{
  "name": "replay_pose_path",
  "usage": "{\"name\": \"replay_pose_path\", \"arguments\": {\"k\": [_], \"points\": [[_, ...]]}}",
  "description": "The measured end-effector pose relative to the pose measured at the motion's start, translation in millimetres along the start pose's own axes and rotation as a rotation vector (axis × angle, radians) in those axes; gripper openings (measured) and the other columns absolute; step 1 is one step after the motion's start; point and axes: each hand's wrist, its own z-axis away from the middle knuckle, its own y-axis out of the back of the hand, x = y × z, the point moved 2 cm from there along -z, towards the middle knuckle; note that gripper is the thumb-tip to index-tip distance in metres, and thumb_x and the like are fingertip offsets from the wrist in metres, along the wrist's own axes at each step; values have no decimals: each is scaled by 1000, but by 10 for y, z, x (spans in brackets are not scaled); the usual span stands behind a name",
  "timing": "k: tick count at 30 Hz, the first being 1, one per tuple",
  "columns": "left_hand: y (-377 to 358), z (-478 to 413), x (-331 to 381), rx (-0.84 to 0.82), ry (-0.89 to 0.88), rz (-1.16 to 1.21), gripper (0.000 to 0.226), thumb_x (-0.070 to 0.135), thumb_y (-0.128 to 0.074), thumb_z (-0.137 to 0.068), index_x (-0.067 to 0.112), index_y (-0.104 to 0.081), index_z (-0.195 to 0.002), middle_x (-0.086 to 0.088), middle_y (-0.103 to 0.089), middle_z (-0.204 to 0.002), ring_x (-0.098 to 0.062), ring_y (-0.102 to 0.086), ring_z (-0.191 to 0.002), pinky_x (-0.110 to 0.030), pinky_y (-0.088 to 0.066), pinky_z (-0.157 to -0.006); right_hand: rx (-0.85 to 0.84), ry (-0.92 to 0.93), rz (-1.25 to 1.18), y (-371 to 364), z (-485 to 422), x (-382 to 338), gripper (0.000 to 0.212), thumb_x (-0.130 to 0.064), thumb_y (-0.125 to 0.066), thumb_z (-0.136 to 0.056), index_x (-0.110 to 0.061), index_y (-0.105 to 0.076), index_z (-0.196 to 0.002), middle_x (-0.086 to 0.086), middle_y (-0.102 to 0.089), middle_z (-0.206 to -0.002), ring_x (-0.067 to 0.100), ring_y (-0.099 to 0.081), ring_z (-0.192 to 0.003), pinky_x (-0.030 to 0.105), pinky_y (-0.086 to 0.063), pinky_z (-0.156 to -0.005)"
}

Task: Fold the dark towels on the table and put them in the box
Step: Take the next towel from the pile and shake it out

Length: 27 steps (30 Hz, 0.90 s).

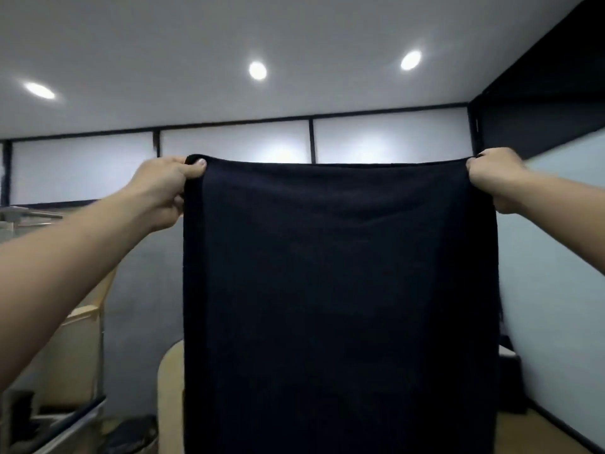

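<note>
1. Your left hand [163, 188] is raised in front of you. Its fingers are curled round the top left corner of the dark towel [340, 290], and the thumb [198, 165] is pressed over the front of the upper edge.
2. Under your left forearm there are pale tan panels [78, 355] at the left edge of the view. You cannot tell from here whether they are the box.
3. The towel hangs in the air between your two hands. It is spread flat and upright, with its top edge pulled nearly straight. It fills the middle of the view and runs out of the bottom of the picture, so its lower end is not visible.
4. A light wooden table [170, 388] with a rounded corner shows just left of the hanging cloth, low down.
5. Your right hand [491, 181] is closed on the top right corner of the towel, at about the same height as the left. Its fingertips are hidden behind the fabric.
6. Behind the towel is a row of frosted wall panels [235, 145], and overhead there are three round ceiling lights [257, 70].
</note>
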Motion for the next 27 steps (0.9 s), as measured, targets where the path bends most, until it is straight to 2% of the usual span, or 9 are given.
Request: {"name": "replay_pose_path", "arguments": {"k": [2, 4, 7, 9, 12, 14, 18, 22, 27], "points": [[-133, 242, -315, -27, 87, 34, 14, 20, -64, -95, 21, -63, -81, 11, -67, -63, -5, -57, -58, -15, -42, -47, 41, -45, 136, -176, 320, 254, 20, -5, -46, -92, 0, -62, -104, 19, -61, -107, 28, -49, -82, 29, -42, -71], [-364, 539, -669, -79, 164, 23, 6, 18, -67, -93, 17, -70, -87, 7, -72, -71, -10, -62, -69, -21, -50, -58, 14, 39, 86, -441, 793, 317, 13, -16, -59, -90, -13, -67, -100, 10, -68, -111, 24, -55, -89, 28, -43, -79], [-867, 1085, -1064, -217, 199, 14, 5, 11, -72, -88, 8, -73, -92, -5, -71, -78, -13, -67, -63, -21, -50, -52, -551, 333, -133, -977, 1721, 122, 41, -34, -73, -86, -19, -62, -122, -2, -67, -114, 11, -63, -103, 27, -48, -93], [-1180, 1424, -1240, -323, 202, 58, 3, 3, -73, -85, 5, -70, -87, -6, -70, -73, -11, -67, -59, -19, -50, -51, -773, 452, -185, -1250, 2186, 129, 38, -25, -74, -87, -14, -63, -121, 0, -70, -110, 10, -66, -101, 26, -51, -91], [-1345, 1720, -1483, -349, 245, 133, 10, -3, -72, -84, 6, -67, -81, -4, -68, -66, -10, -65, -56, -19, -50, -50, -652, 499, -220, -1401, 2443, 386, 16, -20, -69, -90, -17, -67, -106, -8, -70, -94, 4, -64, -88, 25, -50, -80], [-1328, 1845, -1644, -339, 247, 175, 10, -1, -72, -84, 7, -66, -82, -5, -69, -69, -12, -67, -61, -22, -53, -54, -675, 500, -227, -1436, 2552, 553, 9, -24, -64, -93, -27, -65, -102, -14, -68, -92, 2, -63, -89, 21, -48, -78], [-1225, 2172, -2066, -373, 241, 240, 11, 8, -69, -89, 13, -62, -95, -9, -72, -90, -19, -68, -88, -30, -56, -77, -732, 455, -175, -1554, 2761, 764, 21, -23, -49, -101, -37, -59, -88, -12, -66, -86, 6, -61, -85, 33, -46, -79], [-1122, 2543, -2420, -393, 267, 277, 14, 3, -65, -91, 8, -58, -103, -10, -72, -101, -20, -68, -95, -31, -56, -79, -805, 416, -169, -1580, 2991, 962, 20, -20, -47, -102, -25, -67, -102, -8, -70, -98, 7, -62, -97, 35, -47, -92], [-1018, 2699, -2471, -411, 158, 120, 15, 1, -67, -91, -2, -64, -105, -9, -71, -94, -14, -66, -90, -29, -54, -83, -727, 454, -199, -1556, 3155, 1074, 21, -18, -47, -102, -24, -66, -103, -6, -67, -100, 8, -59, -99, 30, -45, -91]]}}
